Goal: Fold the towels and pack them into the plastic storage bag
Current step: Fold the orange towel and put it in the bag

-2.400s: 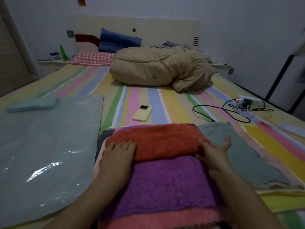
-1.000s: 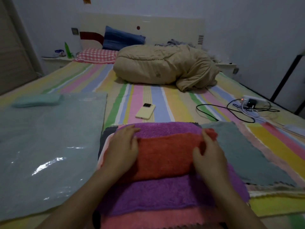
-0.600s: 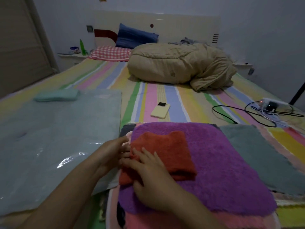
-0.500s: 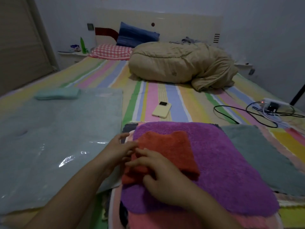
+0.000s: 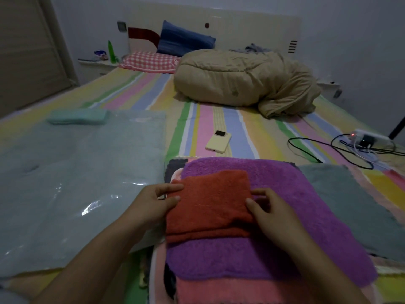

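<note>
A folded orange towel (image 5: pixel 208 200) lies as a small rectangle on a spread purple towel (image 5: pixel 295 205), which tops a pile with a pink towel (image 5: pixel 219 290) at the bottom. My left hand (image 5: pixel 153 202) pinches the orange towel's left edge and my right hand (image 5: pixel 267 205) pinches its right edge, thumbs on top. The clear plastic storage bag (image 5: pixel 76 183) lies flat on the bed to the left. A folded teal towel (image 5: pixel 76 116) sits at the bag's far end.
A grey towel (image 5: pixel 350 205) lies spread to the right of the pile. Beyond are a yellow phone (image 5: pixel 218 141), a power strip with black cables (image 5: pixel 368 139) at the right, and a bundled beige duvet (image 5: pixel 241 82) near the headboard.
The orange towel went from a wide strip to a small rectangle folded leftward. My right hand moved from its left part to its right edge; my left hand stayed at the left edge.
</note>
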Demonstrator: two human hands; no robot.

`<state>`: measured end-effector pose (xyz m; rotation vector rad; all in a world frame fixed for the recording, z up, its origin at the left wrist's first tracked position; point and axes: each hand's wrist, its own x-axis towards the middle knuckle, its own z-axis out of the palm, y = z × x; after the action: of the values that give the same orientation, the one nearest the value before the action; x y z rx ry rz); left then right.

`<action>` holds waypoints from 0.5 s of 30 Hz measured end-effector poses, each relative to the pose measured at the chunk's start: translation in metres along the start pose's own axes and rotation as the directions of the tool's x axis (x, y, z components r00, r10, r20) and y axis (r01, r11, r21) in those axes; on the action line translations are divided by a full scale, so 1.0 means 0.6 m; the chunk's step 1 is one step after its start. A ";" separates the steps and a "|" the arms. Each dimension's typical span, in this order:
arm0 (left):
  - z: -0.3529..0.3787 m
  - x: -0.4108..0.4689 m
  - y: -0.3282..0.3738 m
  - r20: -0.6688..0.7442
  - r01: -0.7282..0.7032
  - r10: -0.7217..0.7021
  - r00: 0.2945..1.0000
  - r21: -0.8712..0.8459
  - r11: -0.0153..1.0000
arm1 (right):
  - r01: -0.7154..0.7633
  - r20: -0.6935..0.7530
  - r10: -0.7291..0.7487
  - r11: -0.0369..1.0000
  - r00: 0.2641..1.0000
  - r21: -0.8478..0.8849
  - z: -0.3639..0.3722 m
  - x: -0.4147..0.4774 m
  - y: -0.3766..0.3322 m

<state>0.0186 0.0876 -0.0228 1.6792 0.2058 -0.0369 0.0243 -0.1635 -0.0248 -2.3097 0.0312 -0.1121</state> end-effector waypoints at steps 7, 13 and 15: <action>-0.008 0.001 -0.011 0.002 0.052 -0.052 0.999 0.044 0.998 | -0.074 0.133 0.053 0.984 0.990 0.164 0.006 -0.015 -0.015; 0.024 -0.010 0.010 0.074 -0.385 0.507 0.859 0.747 0.542 | -0.144 0.197 0.058 0.878 0.979 0.457 0.001 -0.024 -0.019; 0.050 -0.012 0.018 0.203 -0.517 0.567 0.799 0.714 0.472 | -0.129 0.168 0.051 0.857 0.984 0.498 0.006 -0.025 -0.019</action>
<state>0.0161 0.0559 -0.0150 2.5195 -0.3848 0.4889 0.0098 -0.1521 -0.0198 -1.7751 0.0295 0.0944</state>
